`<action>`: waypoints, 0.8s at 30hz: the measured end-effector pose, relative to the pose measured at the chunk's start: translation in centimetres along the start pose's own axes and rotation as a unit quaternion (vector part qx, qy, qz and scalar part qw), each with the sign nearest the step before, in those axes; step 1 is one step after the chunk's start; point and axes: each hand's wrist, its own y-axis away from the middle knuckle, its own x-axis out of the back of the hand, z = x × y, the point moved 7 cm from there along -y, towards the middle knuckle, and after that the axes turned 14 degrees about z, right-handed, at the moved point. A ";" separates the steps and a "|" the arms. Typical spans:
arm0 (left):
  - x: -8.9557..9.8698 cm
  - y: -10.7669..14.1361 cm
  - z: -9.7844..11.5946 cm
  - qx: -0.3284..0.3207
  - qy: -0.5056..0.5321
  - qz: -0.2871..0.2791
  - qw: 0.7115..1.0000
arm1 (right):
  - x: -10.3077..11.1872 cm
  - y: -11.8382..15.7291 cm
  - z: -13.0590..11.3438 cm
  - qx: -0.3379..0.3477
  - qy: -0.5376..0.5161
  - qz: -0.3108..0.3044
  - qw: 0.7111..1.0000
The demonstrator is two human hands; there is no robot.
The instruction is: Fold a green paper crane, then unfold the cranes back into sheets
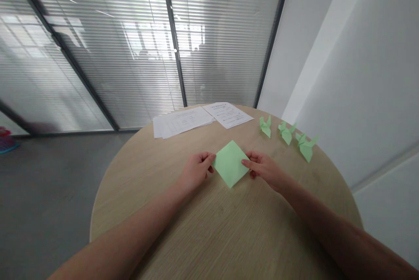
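A light green square of paper [231, 164] is turned cornerwise like a diamond, with one corner towards me. My left hand [197, 168] pinches its left corner between thumb and fingers. At the opposite corner, my right hand [262, 166] grips the paper, thumb on top and fingers underneath. Both hands are just above the wooden table. Whether the paper has several layers I cannot make out.
Three folded green paper figures [286, 133] stand along the right edge of the round table [137, 175]. Printed white sheets [183, 122] lie at the far side, by a glass partition with blinds [225, 61]. A white wall [366, 79] borders the right.
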 end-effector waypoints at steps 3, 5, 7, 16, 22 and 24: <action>-0.1 -0.1 -0.2 0.003 0.002 -0.013 1.000 | 0.1 -0.1 0.3 -0.007 -0.014 0.008 1.000; -0.8 0.2 -0.1 -0.010 -0.003 -0.059 0.998 | 0.2 -0.2 0.5 -0.006 -0.018 0.018 1.000; -1.6 0.9 0.1 -0.016 0.014 -0.115 0.993 | 0.3 -0.3 0.5 -0.008 -0.020 0.023 0.999; -3.0 2.0 -0.8 0.076 0.096 -0.130 0.984 | -0.2 0.3 -0.3 -0.019 -0.102 0.027 0.994; -3.4 2.1 -0.4 0.061 0.142 -0.143 0.978 | -0.4 0.4 -0.3 -0.003 -0.115 0.046 0.992; -3.4 2.2 -0.1 0.062 0.186 -0.141 0.970 | -0.7 0.5 0.0 -0.014 -0.110 0.025 0.993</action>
